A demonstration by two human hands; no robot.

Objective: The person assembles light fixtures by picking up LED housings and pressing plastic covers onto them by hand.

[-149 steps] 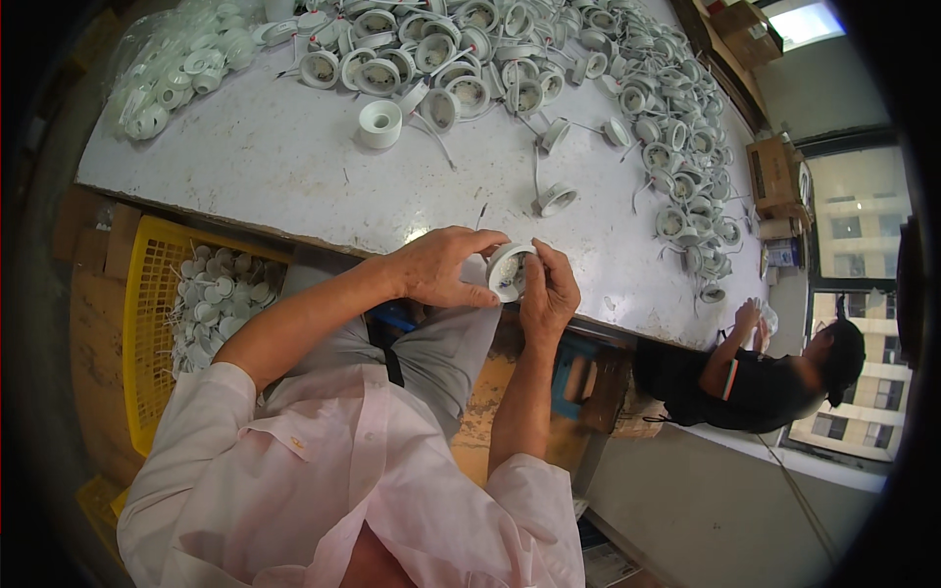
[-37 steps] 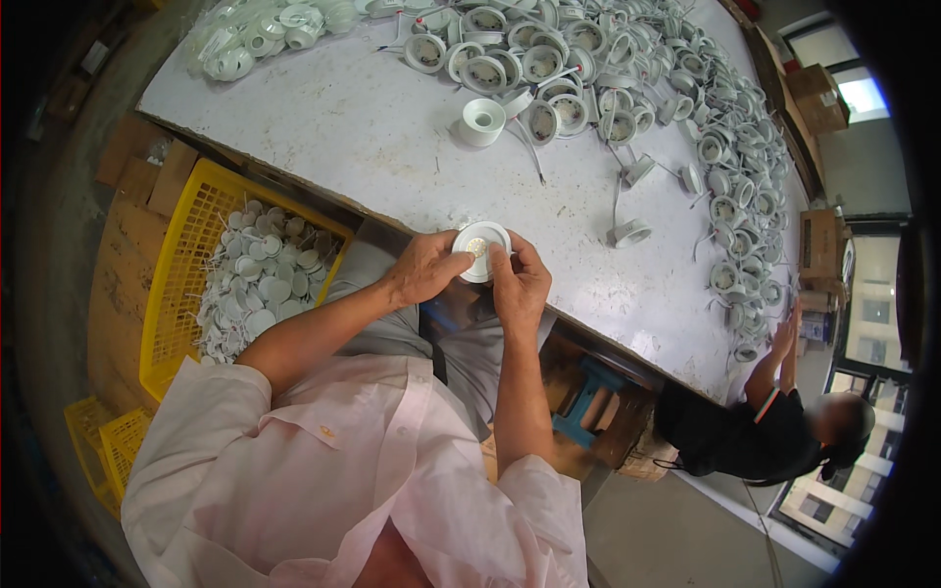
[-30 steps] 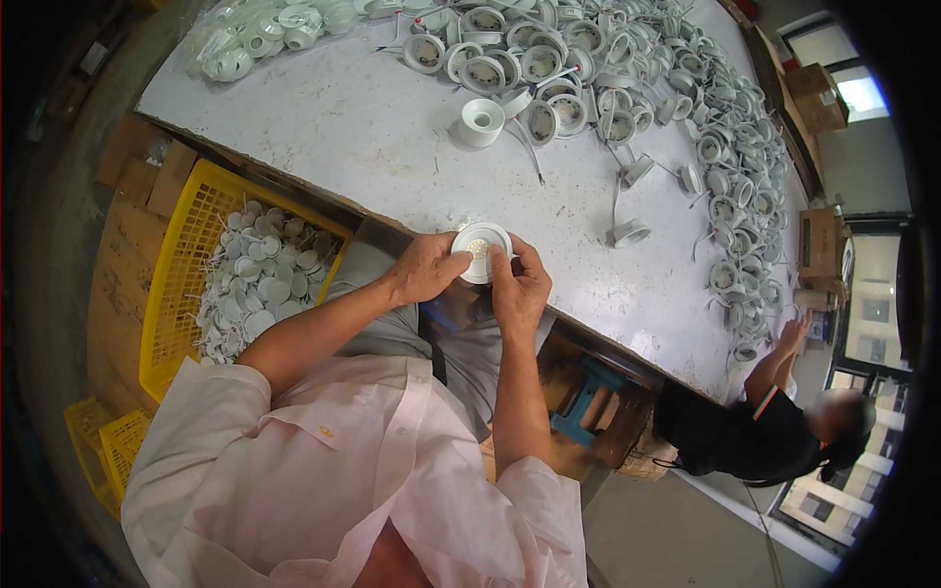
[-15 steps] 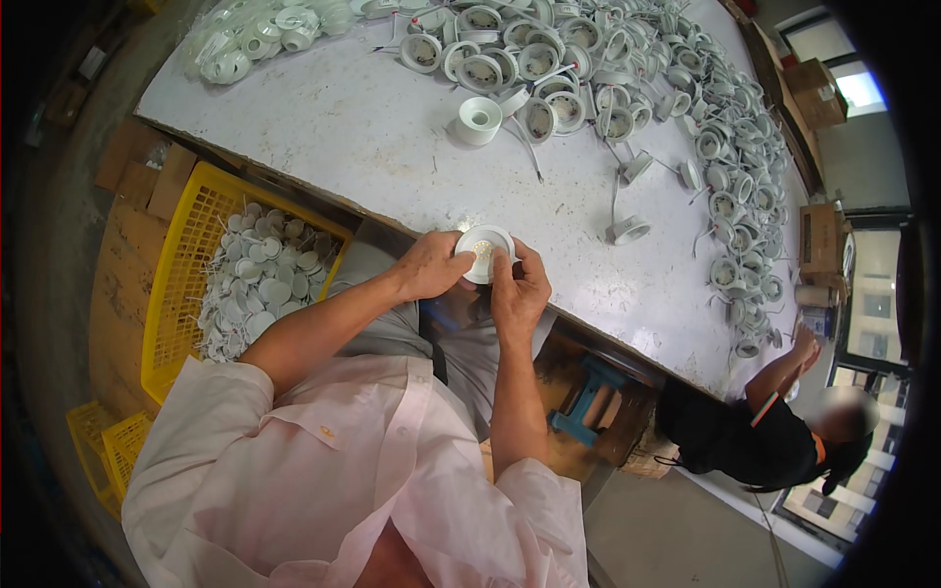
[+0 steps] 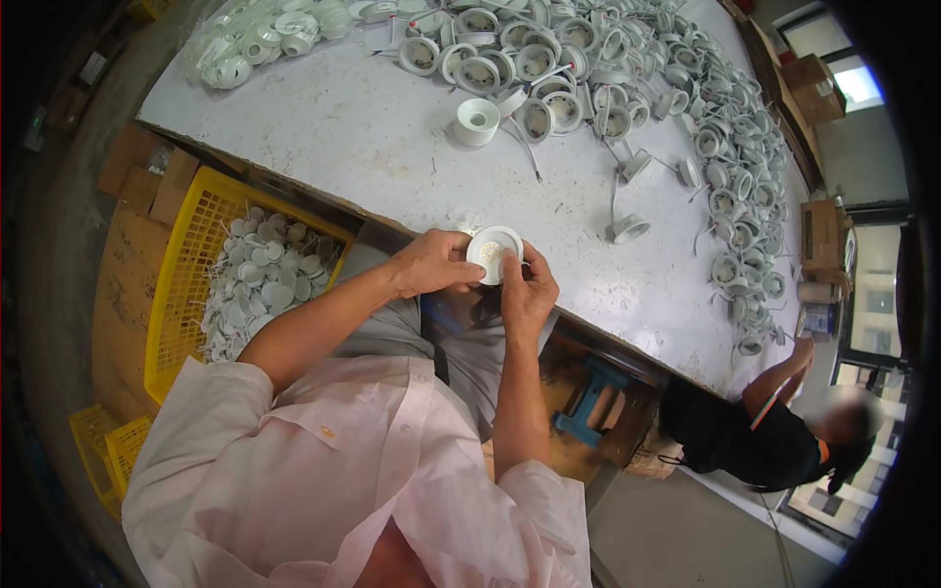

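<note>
Between my two hands, above the table's near edge, is a round white downlight housing [image 5: 494, 239] with yellowish LED dots inside its cup. My left hand [image 5: 436, 263] grips its left side, the thumb at the rim. From the right, my right hand [image 5: 530, 291] holds it too, with the thumb pressed into the cup and the fingers behind, partly hidden. Farther off on the table stands a white cup-shaped lamp housing [image 5: 477, 121]. A loose downlight with a cable [image 5: 630, 228] lies to the right of my hands.
Many white downlights [image 5: 613, 122] with cables cover the table's [image 5: 323, 127] far and right sides. Clear bags of white parts [image 5: 260, 44] lie far left. A yellow basket [image 5: 169, 294] of white discs on wires [image 5: 277, 292] stands at my left. Another person [image 5: 765, 431] works at right.
Both hands have shifted slightly right with the downlight housing, which is tilted a little differently. My right thumb is still in its cup. The other person's arm has lowered a little.
</note>
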